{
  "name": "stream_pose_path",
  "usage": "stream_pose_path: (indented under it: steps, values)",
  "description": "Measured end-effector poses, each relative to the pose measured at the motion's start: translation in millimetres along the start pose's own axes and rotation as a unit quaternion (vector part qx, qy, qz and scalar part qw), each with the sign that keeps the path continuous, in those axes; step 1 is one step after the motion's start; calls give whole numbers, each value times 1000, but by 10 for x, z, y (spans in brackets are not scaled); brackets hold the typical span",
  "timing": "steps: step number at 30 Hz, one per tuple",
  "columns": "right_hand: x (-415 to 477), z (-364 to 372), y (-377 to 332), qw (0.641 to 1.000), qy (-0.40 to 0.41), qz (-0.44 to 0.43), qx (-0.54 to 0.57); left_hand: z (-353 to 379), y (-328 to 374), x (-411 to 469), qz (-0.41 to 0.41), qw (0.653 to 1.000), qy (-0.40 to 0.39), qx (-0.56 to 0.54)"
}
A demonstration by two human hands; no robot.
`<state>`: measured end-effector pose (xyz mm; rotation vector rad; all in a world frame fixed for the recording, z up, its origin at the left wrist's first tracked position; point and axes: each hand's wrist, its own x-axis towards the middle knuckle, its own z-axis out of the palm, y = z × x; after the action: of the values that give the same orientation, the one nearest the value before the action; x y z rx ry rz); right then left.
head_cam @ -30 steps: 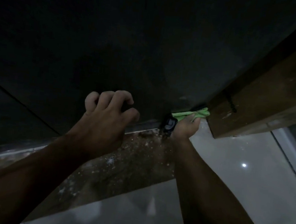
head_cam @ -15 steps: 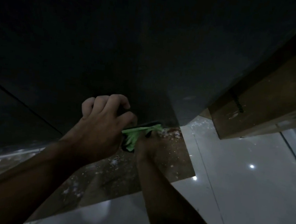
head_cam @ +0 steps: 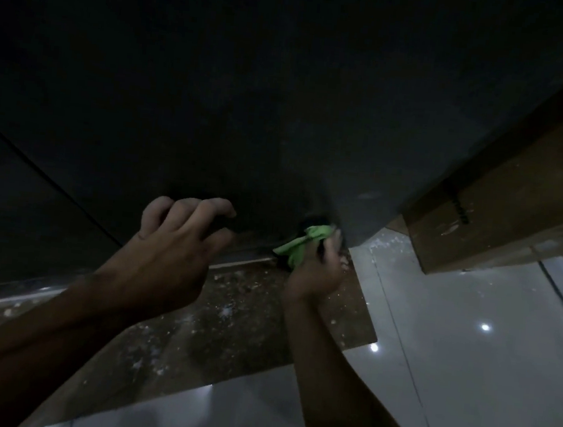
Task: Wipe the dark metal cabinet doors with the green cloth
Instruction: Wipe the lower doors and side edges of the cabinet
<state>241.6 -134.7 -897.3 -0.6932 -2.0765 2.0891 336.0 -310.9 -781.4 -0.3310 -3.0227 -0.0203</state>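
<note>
The dark metal cabinet door [head_cam: 250,90] fills the upper view, seen from close up in dim light. My right hand [head_cam: 317,268] grips the bunched green cloth [head_cam: 301,246] and presses it against the door's lower right corner. My left hand [head_cam: 166,254] is braced on the door's bottom part, fingers curled with their tips on the metal, holding nothing. A thin seam [head_cam: 53,177] between door panels runs diagonally at the left.
A speckled brown plinth [head_cam: 244,330] dusted with white debris lies below the door. A wooden board [head_cam: 513,218] with a screw hole juts in at the right. Glossy white floor tiles [head_cam: 464,368] reflect light spots at the lower right.
My right hand with the cloth swept left along the door's bottom edge, then moved back right to the corner. The left hand stayed braced on the door.
</note>
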Motion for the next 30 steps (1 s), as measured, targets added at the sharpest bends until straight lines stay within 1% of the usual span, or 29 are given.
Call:
stream_pose_path:
  steps: [2,6,10,12,14,15,16,17,18,19,21,23,24,25,27,29,30]
  values:
    - [-204,61,198,999,-34,-28,-27,-14,19,-20,-10,1000,10,5]
    - [-629,287,369,991,-129,-21,-34,-56,-58,-84,7,999,37,-7]
    - [-923,435,363,984,-167,-27,-62,-108,-169,-163,2,1000,17,14]
    - [-1044,446,356,971,-224,-33,-74,-133,-192,-192,-5,999,-1,35]
    - [-1075,434,424,947,-297,-36,-115,-175,-221,-238,-9,999,-8,51]
    - [-1082,436,444,939,-304,-64,-147,-205,-249,-273,-14,998,-7,56]
    - [-1081,440,459,939,-286,-96,-164,-240,-282,-314,-15,998,-7,60]
    - [-1068,423,454,949,-248,-119,-154,-272,-320,-360,-12,998,-7,68]
    - [-1052,403,413,962,-223,-106,-115,-299,-365,-408,-4,997,-7,78]
    - [-1023,373,377,975,-198,-74,-70,-321,-415,-461,8,996,-7,88]
    - [-803,277,285,994,-109,-26,-18,-367,-513,-558,15,995,-23,100]
    - [-479,182,161,999,-16,-27,27,-405,-577,-625,8,994,-34,100]
    - [-353,151,91,998,6,-48,50,-417,-595,-651,6,995,-32,97]
    - [-284,144,18,995,9,-69,69,-425,-608,-669,5,995,-31,95]
    - [-371,180,-53,991,-30,-104,75,-434,-622,-679,-1,995,-39,95]
    - [-618,241,-23,979,-123,-159,40,-425,-613,-681,-8,995,-41,87]
    - [-744,301,52,964,-184,-191,16,-420,-608,-687,-9,996,-39,84]
